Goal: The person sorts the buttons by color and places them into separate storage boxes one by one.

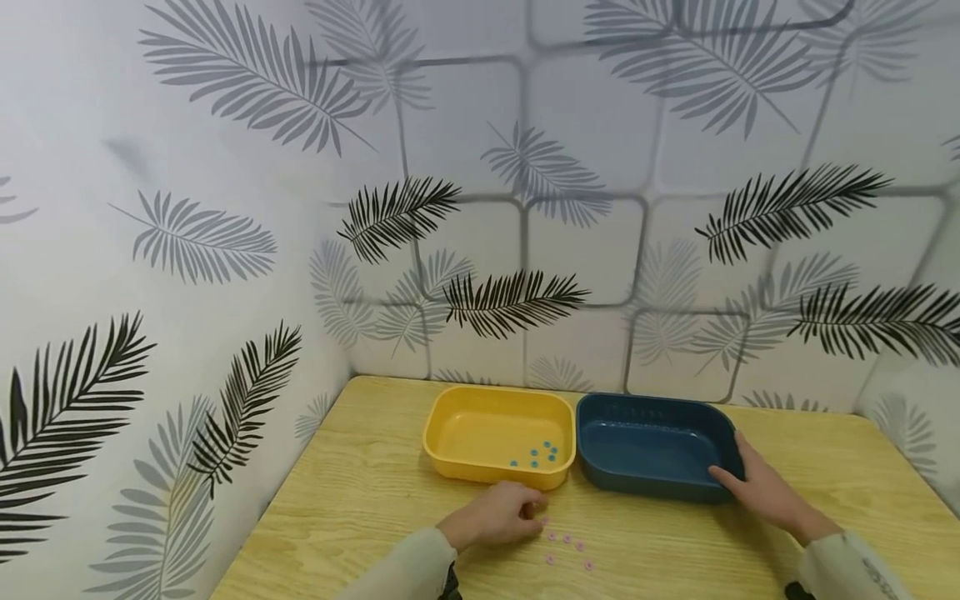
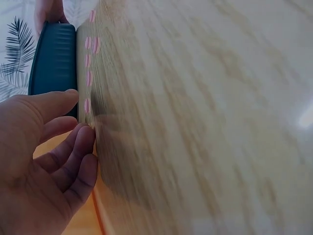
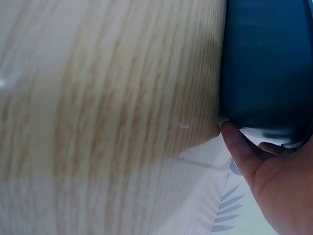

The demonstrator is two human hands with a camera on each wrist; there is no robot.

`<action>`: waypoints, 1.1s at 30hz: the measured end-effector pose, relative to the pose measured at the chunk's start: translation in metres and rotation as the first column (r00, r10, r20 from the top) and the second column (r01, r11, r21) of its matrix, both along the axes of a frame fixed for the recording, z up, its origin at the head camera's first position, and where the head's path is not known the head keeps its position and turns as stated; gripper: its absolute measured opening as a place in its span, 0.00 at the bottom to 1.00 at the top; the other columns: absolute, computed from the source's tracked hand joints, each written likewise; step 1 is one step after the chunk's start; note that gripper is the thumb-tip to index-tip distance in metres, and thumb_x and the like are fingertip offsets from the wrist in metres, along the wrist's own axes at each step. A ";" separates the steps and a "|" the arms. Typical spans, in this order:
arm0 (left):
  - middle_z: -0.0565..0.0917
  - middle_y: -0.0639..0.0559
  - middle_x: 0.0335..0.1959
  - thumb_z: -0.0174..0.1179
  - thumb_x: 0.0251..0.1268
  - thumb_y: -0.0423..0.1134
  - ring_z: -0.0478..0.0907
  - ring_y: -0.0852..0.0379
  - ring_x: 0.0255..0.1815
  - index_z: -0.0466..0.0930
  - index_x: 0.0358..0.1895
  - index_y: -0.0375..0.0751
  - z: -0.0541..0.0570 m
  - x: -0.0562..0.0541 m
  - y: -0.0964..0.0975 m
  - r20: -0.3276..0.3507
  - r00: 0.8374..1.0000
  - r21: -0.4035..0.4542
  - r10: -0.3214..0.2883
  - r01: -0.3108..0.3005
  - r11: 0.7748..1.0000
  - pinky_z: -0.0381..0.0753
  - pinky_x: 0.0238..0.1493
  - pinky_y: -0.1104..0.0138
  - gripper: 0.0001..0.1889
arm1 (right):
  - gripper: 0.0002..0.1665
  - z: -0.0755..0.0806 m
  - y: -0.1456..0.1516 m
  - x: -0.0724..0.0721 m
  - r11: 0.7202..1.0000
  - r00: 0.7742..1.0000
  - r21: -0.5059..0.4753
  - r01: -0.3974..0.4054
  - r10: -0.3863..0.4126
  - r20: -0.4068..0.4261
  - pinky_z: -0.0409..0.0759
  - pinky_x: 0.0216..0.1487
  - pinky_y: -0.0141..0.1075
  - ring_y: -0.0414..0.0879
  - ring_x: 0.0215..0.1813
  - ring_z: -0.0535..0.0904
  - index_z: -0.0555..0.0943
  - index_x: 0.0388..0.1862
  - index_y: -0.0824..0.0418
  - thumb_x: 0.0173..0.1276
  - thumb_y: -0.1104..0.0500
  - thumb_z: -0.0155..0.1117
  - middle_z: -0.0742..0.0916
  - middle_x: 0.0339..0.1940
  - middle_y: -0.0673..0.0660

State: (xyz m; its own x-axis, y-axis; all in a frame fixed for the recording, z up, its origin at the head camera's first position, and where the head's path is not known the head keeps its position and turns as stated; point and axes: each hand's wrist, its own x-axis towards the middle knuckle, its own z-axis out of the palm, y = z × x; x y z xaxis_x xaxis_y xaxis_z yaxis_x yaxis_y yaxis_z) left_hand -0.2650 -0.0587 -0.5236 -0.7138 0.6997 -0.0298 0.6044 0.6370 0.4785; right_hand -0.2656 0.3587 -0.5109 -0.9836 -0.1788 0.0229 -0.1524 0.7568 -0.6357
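My left hand (image 1: 498, 512) is low over the table in front of the yellow tray (image 1: 438, 450), its fingers loosely bent, with nothing visible between them. Close to its fingertips lies one of several small pink rings (image 1: 567, 539); in the left wrist view the pink rings (image 2: 88, 61) form a line beyond the thumb. My right hand (image 1: 772, 492) holds the right end of the dark blue tray (image 1: 652, 487), thumb toward the near corner and fingers along the side. In the right wrist view the thumb (image 3: 237, 142) meets the lower corner of the tray (image 3: 266, 63).
Several small blue rings (image 1: 534, 453) lie inside the yellow tray, toward its right side. Both trays stand side by side on the wood-grain table (image 1: 352, 467), near the leaf-patterned wall (image 1: 480, 250) behind.
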 end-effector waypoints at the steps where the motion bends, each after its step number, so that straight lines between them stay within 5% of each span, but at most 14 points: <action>1: 0.76 0.66 0.28 0.60 0.65 0.44 0.70 0.72 0.28 0.81 0.51 0.45 0.000 0.000 0.001 0.004 1.000 0.002 0.002 -0.002 1.000 0.71 0.32 0.77 0.14 | 0.57 0.000 0.000 0.000 1.000 1.000 -0.004 0.000 0.000 0.004 0.46 0.60 0.69 0.79 0.66 0.41 0.30 0.69 0.81 0.72 0.44 0.53 0.43 0.67 0.85; 9: 0.80 0.65 0.30 0.62 0.63 0.40 0.72 0.73 0.29 0.84 0.44 0.46 0.001 -0.001 0.006 0.028 1.000 0.010 -0.010 0.009 1.000 0.73 0.32 0.77 0.08 | 0.58 0.004 -0.004 0.004 1.000 1.000 -0.011 0.006 -0.005 0.027 0.45 0.60 0.69 0.79 0.67 0.40 0.30 0.69 0.81 0.71 0.45 0.54 0.42 0.67 0.85; 22: 0.80 0.67 0.30 0.63 0.63 0.40 0.72 0.75 0.30 0.86 0.38 0.49 -0.001 -0.008 0.008 -0.068 0.992 -0.021 -0.103 0.102 0.995 0.71 0.32 0.80 0.04 | 0.58 0.000 -0.002 0.004 1.000 1.000 -0.013 0.012 -0.012 0.010 0.46 0.60 0.69 0.79 0.67 0.41 0.29 0.69 0.79 0.71 0.44 0.54 0.43 0.68 0.84; 33: 0.82 0.68 0.30 0.65 0.60 0.39 0.73 0.77 0.30 0.87 0.36 0.50 -0.005 -0.011 0.010 -0.043 0.995 0.005 -0.085 0.085 0.996 0.72 0.33 0.81 0.03 | 0.59 -0.002 -0.001 0.002 1.000 1.000 -0.011 0.012 -0.012 0.022 0.46 0.60 0.69 0.79 0.67 0.41 0.29 0.70 0.78 0.71 0.43 0.54 0.42 0.68 0.84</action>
